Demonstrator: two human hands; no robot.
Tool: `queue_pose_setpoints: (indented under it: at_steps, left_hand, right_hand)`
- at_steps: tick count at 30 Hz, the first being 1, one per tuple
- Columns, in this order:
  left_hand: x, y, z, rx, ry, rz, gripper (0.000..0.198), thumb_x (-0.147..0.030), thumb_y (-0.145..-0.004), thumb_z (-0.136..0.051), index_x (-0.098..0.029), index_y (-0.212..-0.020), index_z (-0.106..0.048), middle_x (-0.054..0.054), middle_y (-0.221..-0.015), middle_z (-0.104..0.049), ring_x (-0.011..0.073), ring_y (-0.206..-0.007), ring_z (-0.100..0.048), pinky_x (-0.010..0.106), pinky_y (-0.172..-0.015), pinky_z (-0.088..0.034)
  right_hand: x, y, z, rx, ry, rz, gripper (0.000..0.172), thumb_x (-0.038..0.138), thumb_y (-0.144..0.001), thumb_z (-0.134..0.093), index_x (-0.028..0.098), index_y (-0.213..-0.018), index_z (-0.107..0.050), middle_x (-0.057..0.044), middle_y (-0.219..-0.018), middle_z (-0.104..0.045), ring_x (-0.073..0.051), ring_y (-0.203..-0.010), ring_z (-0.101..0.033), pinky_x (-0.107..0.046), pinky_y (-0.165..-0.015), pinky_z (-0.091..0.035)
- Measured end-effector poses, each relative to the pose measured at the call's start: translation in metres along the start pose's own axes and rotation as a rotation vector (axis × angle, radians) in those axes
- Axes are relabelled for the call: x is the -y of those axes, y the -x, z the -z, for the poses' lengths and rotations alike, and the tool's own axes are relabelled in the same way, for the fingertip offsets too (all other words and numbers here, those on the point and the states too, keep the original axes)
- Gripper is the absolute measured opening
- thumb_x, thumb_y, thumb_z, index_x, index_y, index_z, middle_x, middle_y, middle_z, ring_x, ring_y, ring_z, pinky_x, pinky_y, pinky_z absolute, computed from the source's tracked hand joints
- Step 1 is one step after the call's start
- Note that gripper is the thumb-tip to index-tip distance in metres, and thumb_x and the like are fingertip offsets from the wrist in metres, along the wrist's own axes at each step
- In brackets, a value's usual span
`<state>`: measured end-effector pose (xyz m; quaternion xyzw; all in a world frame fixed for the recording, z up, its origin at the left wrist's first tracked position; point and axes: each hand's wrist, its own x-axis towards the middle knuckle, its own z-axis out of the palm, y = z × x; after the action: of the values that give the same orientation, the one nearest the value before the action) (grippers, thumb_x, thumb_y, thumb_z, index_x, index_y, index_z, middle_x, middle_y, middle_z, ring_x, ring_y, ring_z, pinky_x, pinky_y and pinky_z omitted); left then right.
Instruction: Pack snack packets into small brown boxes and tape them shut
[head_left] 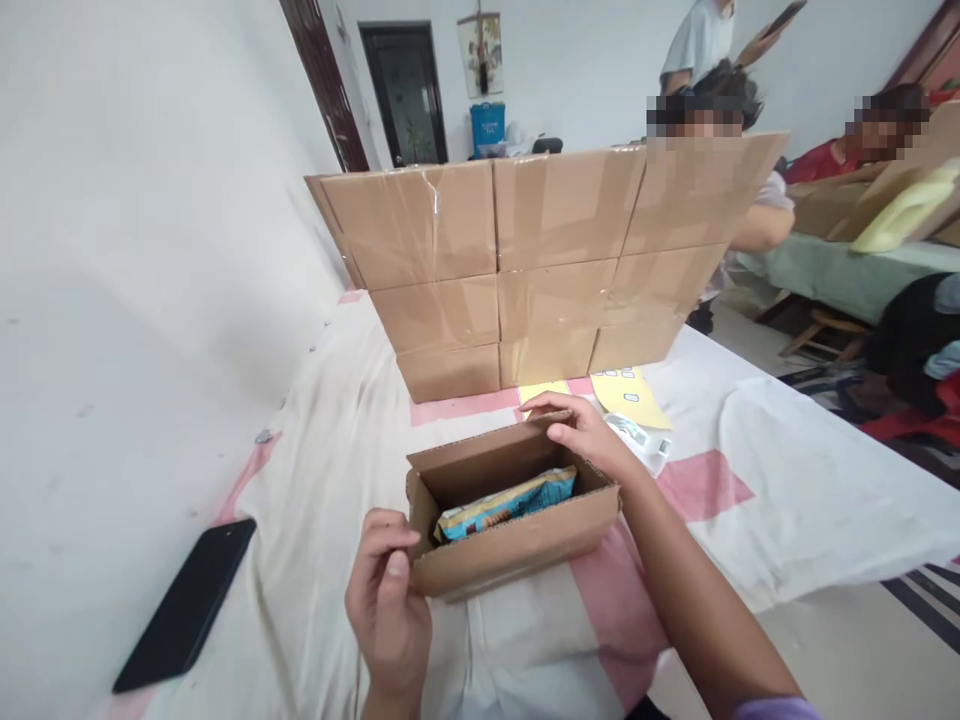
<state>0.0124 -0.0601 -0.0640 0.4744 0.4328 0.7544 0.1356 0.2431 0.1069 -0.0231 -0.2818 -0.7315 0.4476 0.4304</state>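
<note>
A small open cardboard box (517, 545) sits on the cloth-covered table (787, 480) in front of me. Inside it lies a blue and yellow packet (506, 503). My left hand (386, 600) grips the box's near left corner, thumb and fingers pinched on the flap there. My right hand (581, 430) rests on the far right flap, fingers curled over its edge. Just beyond my right hand lie a white tape dispenser (641, 440) and yellow sheets (626, 395).
A wall of stacked, taped cardboard boxes (525, 265) stands at the back of the table. A black phone (187, 605) lies at the left. Behind the stack sit other people (705, 115); another stands farther back. The white wall runs along the left.
</note>
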Motion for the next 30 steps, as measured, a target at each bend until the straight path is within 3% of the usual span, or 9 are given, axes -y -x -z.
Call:
queue_pose_setpoints:
  at_steps: [5,11,14,17,20,23,27,30]
  left_hand:
    - [0.0,0.0,0.014,0.185,-0.225,-0.124,0.022,-0.029,-0.097,-0.051,-0.023,-0.096,-0.072,0.004,-0.091,-0.049,0.0191,-0.089,-0.048,0.032,-0.072,-0.039]
    - [-0.011,-0.007,0.021,0.363,-0.36,-0.249,0.007,-0.019,-0.09,-0.062,-0.022,-0.087,-0.067,0.004,-0.097,-0.044,0.0174,-0.092,-0.048,0.031,-0.072,-0.042]
    - [-0.014,-0.003,0.021,0.441,-0.358,-0.267,0.007,-0.017,-0.089,-0.063,-0.022,-0.087,-0.067,0.006,-0.107,-0.051,0.0187,-0.099,-0.052,0.034,-0.08,-0.045]
    - [-0.009,0.006,0.02,0.488,-0.33,-0.221,0.017,-0.021,-0.095,-0.056,-0.025,-0.108,-0.066,0.007,-0.108,-0.064,0.0209,-0.101,-0.06,0.039,-0.087,-0.049]
    - [-0.004,0.014,0.016,0.448,-0.31,-0.136,0.041,-0.02,-0.099,-0.049,-0.025,-0.139,-0.05,0.006,-0.104,-0.071,0.0204,-0.101,-0.066,0.041,-0.093,-0.05]
    - [0.0,0.018,0.008,0.331,-0.27,-0.073,0.052,-0.019,-0.1,-0.048,-0.026,-0.15,-0.038,0.008,-0.12,-0.068,0.0202,-0.115,-0.065,0.04,-0.1,-0.049]
    - [-0.002,0.016,0.0,0.213,-0.346,-0.021,0.061,-0.022,-0.096,-0.057,-0.031,-0.153,-0.038,0.012,-0.155,-0.044,0.0241,-0.142,-0.045,0.038,-0.109,-0.045]
    - [-0.004,0.013,0.001,0.242,-0.399,0.036,0.066,-0.02,-0.096,-0.056,-0.038,-0.155,-0.033,0.008,-0.169,-0.021,0.0266,-0.156,-0.024,0.048,-0.123,-0.032]
  right_hand:
    - [0.001,0.001,-0.002,0.003,-0.034,-0.014,0.058,0.072,-0.077,-0.074,0.021,-0.105,-0.075,-0.009,-0.109,-0.076,-0.029,-0.107,-0.069,-0.038,-0.092,-0.051]
    - [0.004,0.002,-0.005,-0.036,0.035,-0.091,0.043,0.056,-0.082,-0.075,0.02,-0.105,-0.074,-0.007,-0.107,-0.076,-0.026,-0.103,-0.069,-0.036,-0.089,-0.053]
    - [0.005,0.002,-0.006,0.03,0.112,-0.19,0.038,0.049,-0.083,-0.075,0.019,-0.108,-0.075,-0.005,-0.102,-0.076,-0.025,-0.098,-0.07,-0.035,-0.086,-0.053]
    - [0.001,0.001,-0.006,0.034,0.138,-0.178,0.04,0.05,-0.082,-0.077,0.019,-0.109,-0.074,-0.005,-0.104,-0.076,-0.024,-0.099,-0.069,-0.035,-0.089,-0.051]
    - [-0.008,0.0,-0.007,-0.085,0.073,-0.073,0.046,0.062,-0.083,-0.073,0.021,-0.104,-0.075,-0.005,-0.1,-0.075,-0.024,-0.097,-0.069,-0.036,-0.091,-0.051]
    - [-0.018,-0.001,-0.01,-0.223,-0.069,0.016,0.057,0.075,-0.089,-0.056,0.022,-0.084,-0.076,-0.006,-0.088,-0.074,-0.024,-0.09,-0.069,-0.038,-0.087,-0.052]
    - [-0.023,0.0,-0.01,-0.272,-0.207,0.078,0.064,0.076,-0.092,-0.048,0.023,-0.067,-0.073,-0.007,-0.076,-0.07,-0.025,-0.082,-0.069,-0.041,-0.08,-0.054]
    - [-0.018,0.002,-0.005,-0.186,-0.271,0.169,0.052,0.066,-0.093,-0.059,0.024,-0.065,-0.076,-0.006,-0.073,-0.069,-0.023,-0.079,-0.067,-0.043,-0.082,-0.055]
